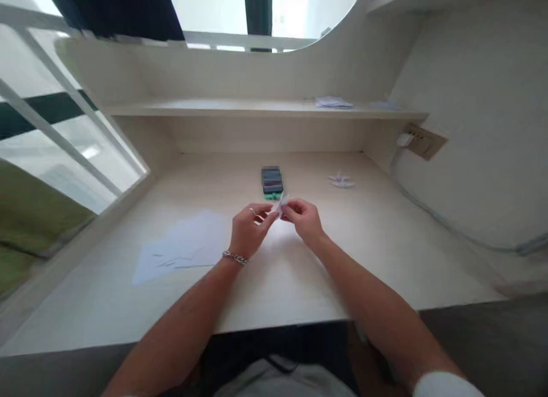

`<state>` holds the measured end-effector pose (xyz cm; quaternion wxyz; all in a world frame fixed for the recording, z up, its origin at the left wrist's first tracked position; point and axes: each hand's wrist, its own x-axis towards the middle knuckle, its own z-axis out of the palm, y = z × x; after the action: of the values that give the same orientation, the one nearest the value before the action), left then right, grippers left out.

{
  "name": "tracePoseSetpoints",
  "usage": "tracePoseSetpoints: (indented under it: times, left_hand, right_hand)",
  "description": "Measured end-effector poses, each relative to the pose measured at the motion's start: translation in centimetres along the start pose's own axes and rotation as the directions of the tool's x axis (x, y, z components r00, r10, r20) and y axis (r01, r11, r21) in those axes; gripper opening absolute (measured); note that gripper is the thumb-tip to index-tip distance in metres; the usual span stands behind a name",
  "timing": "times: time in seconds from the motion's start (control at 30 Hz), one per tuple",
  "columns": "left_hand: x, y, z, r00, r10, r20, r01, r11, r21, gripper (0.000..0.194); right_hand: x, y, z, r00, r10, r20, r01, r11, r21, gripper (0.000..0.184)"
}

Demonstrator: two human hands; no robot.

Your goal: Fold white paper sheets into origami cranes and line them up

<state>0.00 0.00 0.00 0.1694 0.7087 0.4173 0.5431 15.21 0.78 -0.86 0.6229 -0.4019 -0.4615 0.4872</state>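
Observation:
A small piece of folded white paper (280,205) is pinched between my two hands above the middle of the desk. My left hand (252,229) grips its left side with thumb and fingers; a ring and a chain bracelet are on this hand and wrist. From the right, my right hand (303,217) pinches the paper's other side. Just beyond my fingers lies a dark phone-like device (272,179) with a green end. Farther right on the desk sits a pointed folded white paper piece (341,180).
White paper sheets (184,246) with dark marks or thin strips lie at left on the desk (363,260). A shelf (257,108) runs across the back, holding a paper stack (334,102). At right, a cable (445,223) hangs from a wall socket (426,141). A round mirror (299,15) is above.

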Motion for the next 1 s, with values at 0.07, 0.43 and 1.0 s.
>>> tracePoseSetpoints:
  times: [0.07, 0.43, 1.0]
  left_hand:
    - [0.1, 0.3, 0.3, 1.000, 0.014, 0.013, -0.014, 1.000, 0.002, 0.018]
    - [0.1, 1.1, 0.6, 0.998, 0.047, 0.053, -0.051, 0.996, 0.071, 0.013]
    - [0.4, 0.4, 0.7, 0.970, -0.213, 0.117, 0.218, 0.976, -0.027, 0.024]
  right_hand:
    - [0.0, 0.0, -0.2, 1.000, 0.008, 0.011, -0.008, 1.000, -0.008, 0.024]
    - [-0.3, -0.1, -0.5, 0.999, 0.010, 0.041, -0.007, 0.998, -0.068, 0.028]
    - [-0.4, 0.1, -0.5, 0.997, -0.020, 0.080, 0.037, 0.974, -0.221, 0.028]
